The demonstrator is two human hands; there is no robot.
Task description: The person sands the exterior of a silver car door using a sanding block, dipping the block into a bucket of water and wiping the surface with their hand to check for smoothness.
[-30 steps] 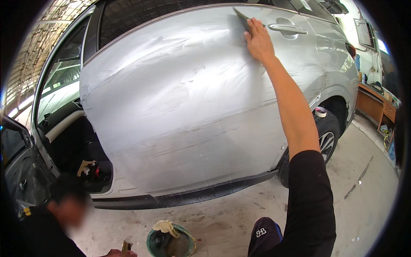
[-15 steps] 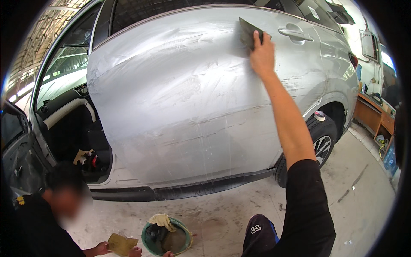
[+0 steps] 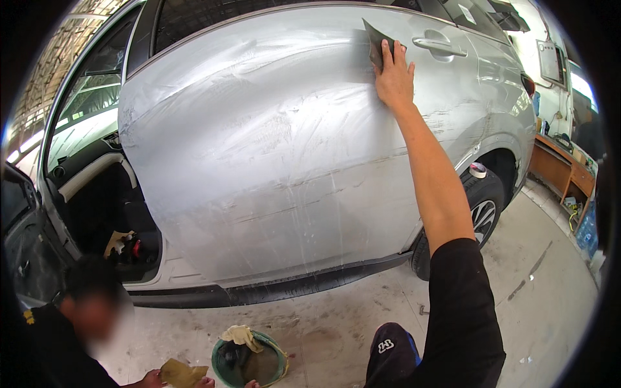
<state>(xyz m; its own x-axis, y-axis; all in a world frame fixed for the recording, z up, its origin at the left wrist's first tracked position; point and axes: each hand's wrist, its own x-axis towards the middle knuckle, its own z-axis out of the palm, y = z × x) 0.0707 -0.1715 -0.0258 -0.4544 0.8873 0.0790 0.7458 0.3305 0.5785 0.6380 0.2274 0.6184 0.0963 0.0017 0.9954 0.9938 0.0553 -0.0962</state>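
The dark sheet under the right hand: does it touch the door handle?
No, the dark sheet under the right hand is left of the door handle, with a gap between them.

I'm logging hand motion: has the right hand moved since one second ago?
Yes, slightly downward: judged against the door handle, the right hand sits lower now.

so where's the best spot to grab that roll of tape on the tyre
Probably by its outer rim, thumb and fingers on opposite edges, coming from the near side, outside the car. The tape roll is a short ring resting on top of the tyre, and the wheel arch likely crowds it from above and behind.
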